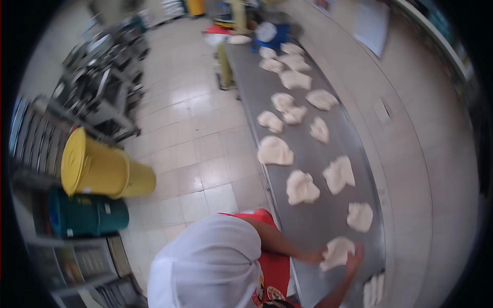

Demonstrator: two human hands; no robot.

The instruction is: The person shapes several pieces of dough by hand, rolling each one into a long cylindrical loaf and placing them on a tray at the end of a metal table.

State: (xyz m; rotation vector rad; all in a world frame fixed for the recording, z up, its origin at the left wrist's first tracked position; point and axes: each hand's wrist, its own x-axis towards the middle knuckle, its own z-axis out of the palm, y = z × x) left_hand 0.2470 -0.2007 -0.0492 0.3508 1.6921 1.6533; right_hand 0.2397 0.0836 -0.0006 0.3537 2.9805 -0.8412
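Fingers, too blurred to tell their spread, touch opposite edges of a flat dough piece: a co-worker's left hand and right hand, over the steel table. The wearer's hands are out of view. Shaping seems underway; next calls for gentle, even spreading.

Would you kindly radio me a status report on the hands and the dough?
Own hands out of view. Co-worker's hands at near dough piece, metal table beneath. More dough pieces farther along. White cap hides some floor.
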